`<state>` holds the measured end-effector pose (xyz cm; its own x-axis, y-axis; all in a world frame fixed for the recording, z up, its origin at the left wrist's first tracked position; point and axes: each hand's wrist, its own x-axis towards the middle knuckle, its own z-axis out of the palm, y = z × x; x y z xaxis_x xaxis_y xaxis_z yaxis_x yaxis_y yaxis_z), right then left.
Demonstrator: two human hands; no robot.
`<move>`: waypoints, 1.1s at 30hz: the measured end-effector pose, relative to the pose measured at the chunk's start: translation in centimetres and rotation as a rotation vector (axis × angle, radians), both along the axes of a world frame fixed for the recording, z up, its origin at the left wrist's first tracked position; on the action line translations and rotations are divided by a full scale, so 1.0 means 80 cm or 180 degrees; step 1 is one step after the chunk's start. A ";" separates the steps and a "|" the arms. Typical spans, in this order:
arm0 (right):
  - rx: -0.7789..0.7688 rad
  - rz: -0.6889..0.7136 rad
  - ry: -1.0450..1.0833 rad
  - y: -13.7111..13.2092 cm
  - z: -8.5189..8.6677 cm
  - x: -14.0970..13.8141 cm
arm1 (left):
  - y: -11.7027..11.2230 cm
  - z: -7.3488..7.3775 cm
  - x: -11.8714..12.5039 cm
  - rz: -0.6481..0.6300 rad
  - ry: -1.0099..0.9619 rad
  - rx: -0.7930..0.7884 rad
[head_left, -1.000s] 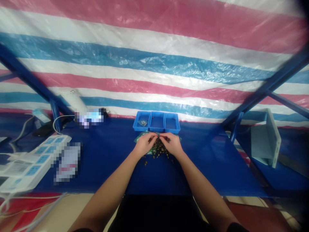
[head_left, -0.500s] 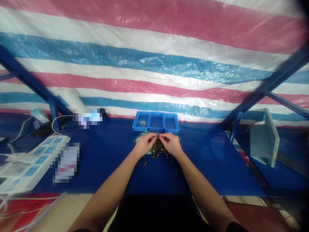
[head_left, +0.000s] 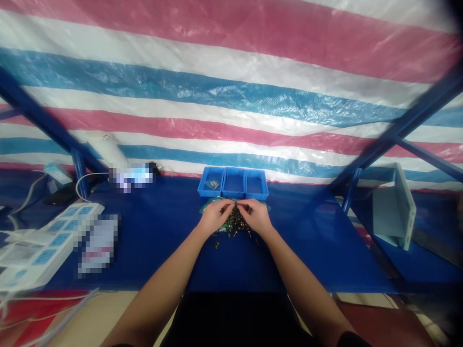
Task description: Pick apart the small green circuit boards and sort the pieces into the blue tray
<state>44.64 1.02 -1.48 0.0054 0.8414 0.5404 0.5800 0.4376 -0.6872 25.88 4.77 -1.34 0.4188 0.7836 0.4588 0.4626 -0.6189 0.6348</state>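
Note:
My left hand (head_left: 216,215) and my right hand (head_left: 256,215) meet at the fingertips over a pile of small brass-coloured metal parts (head_left: 237,225). Both are closed in a pinch; whatever sits between the fingertips is too small to name. Under the pile and my hands lies a greenish clear plastic bag (head_left: 207,204), partly hidden. Just beyond my fingers stand three joined blue trays. A small clear packet rests in the left tray (head_left: 204,192), and a tiny speck shows in the middle tray (head_left: 233,193). The right tray (head_left: 256,196) is beside them.
A white power strip (head_left: 47,250) and a pixelated packet lie on the blue table (head_left: 152,226) at left. A lit, blurred-out device (head_left: 135,174) stands behind them. At right is a pale upright panel (head_left: 394,207). Blue frame bars slope on both sides before a striped sheet (head_left: 231,101).
The view has shifted very slightly. My hands stay pinched together over the pile, with only a small movement of the fingers.

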 end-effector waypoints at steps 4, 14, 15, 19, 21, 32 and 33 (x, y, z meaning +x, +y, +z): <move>0.0026 -0.0004 -0.0021 0.000 0.000 0.000 | 0.001 -0.002 -0.001 -0.0005 -0.0019 -0.0038; -0.0045 -0.0024 -0.0098 0.001 -0.002 0.001 | 0.001 -0.002 -0.001 -0.0001 -0.0004 -0.0101; -0.0056 -0.0005 -0.0098 0.001 -0.003 0.000 | 0.001 -0.001 -0.001 0.0012 0.0016 -0.0133; -0.0052 0.0032 -0.0100 0.001 -0.003 -0.002 | 0.000 0.001 0.000 -0.0009 0.0023 -0.0159; -0.0037 0.0002 -0.0105 0.001 -0.002 -0.001 | 0.000 0.000 0.000 -0.0017 0.0002 -0.0162; -0.0019 -0.0004 -0.0077 -0.001 0.001 0.000 | 0.001 0.000 -0.001 -0.0089 0.0004 -0.0125; -0.0023 -0.0001 -0.0075 -0.001 0.001 -0.001 | 0.001 0.002 0.000 -0.0084 0.0010 -0.0136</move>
<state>44.59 0.92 -1.39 -0.0069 0.8454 0.5342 0.5962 0.4323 -0.6765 25.84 4.82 -1.21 0.4409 0.7911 0.4240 0.4485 -0.6033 0.6594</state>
